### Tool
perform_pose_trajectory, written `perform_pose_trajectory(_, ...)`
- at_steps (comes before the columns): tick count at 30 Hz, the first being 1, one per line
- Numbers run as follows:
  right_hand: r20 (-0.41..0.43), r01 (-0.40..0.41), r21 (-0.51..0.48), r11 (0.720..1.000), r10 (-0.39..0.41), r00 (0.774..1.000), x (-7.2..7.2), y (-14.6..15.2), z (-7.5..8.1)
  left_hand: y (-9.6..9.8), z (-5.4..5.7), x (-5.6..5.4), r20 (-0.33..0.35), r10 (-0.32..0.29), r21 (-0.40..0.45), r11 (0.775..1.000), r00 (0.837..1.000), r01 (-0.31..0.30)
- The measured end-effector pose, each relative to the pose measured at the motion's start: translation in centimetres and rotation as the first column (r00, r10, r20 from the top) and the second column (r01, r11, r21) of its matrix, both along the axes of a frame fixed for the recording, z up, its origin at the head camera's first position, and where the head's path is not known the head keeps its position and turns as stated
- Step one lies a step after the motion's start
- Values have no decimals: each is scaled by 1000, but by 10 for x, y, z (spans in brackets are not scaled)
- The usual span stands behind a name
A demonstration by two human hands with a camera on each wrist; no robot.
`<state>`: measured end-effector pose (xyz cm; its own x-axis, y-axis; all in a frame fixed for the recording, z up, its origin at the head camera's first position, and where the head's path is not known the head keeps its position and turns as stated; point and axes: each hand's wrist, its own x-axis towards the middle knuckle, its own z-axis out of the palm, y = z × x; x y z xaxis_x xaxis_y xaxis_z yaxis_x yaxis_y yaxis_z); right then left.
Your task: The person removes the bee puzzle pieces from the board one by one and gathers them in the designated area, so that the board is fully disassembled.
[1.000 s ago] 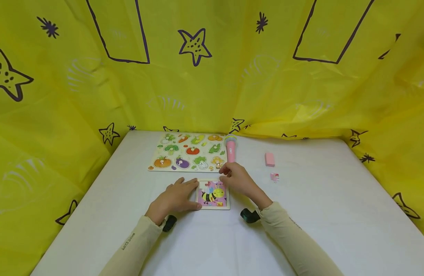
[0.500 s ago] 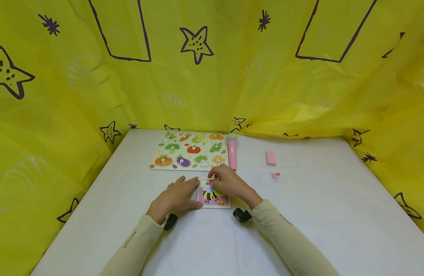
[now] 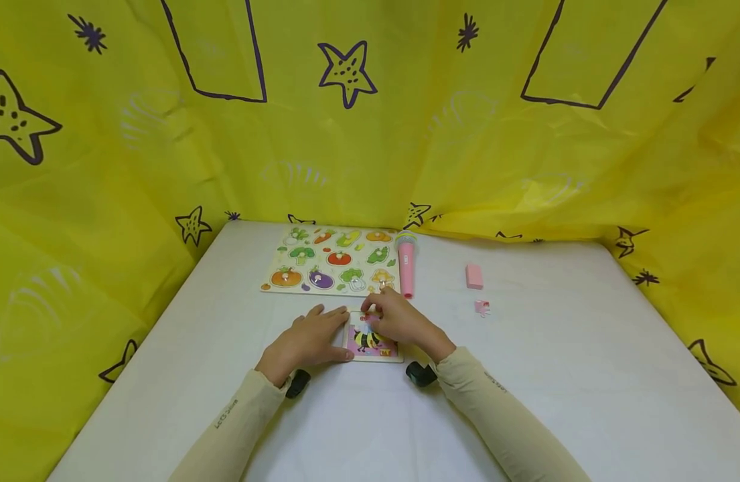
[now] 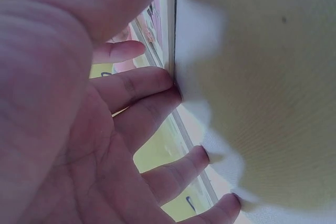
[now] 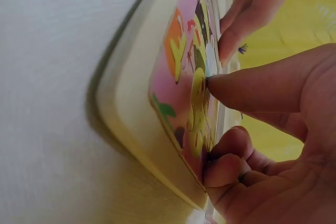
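Right hand [image 3: 398, 318] now farther left over puzzle [image 3: 365, 341]; fingertips [image 5: 224, 170] touch it, pinch unclear. Left hand [image 3: 307, 339] spread at puzzle's left edge. Puzzle between hands; dragging fingertips could unseat pieces [image 5: 197, 95].

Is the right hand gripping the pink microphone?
No, the right hand touches the bee puzzle, while the pink microphone lies beyond it on the table.

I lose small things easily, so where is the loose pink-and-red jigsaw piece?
In the head view, the loose pink-and-red jigsaw piece lies on the white tabletop, right of the right hand, just below the pink rectangular block.
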<state>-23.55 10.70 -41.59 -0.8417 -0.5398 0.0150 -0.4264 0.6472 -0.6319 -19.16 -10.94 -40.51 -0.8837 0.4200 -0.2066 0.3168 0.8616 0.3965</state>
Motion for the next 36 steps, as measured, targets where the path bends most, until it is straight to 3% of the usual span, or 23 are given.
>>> perform_pose_trajectory(20,59,-29,-61,998,33,998,-2,4,1,3,3,1,14,12,0,1000,1000,-12)
perform_pose_trajectory(29,110,30,-80,996,-21,994,-1,3,-2,3,1,2,5,9,-7,1000,1000,-9)
perform_pose_trajectory(36,47,27,-89,996,-23,999,-1,5,-8,3,2,1,3,2,-3,1000,1000,-2)
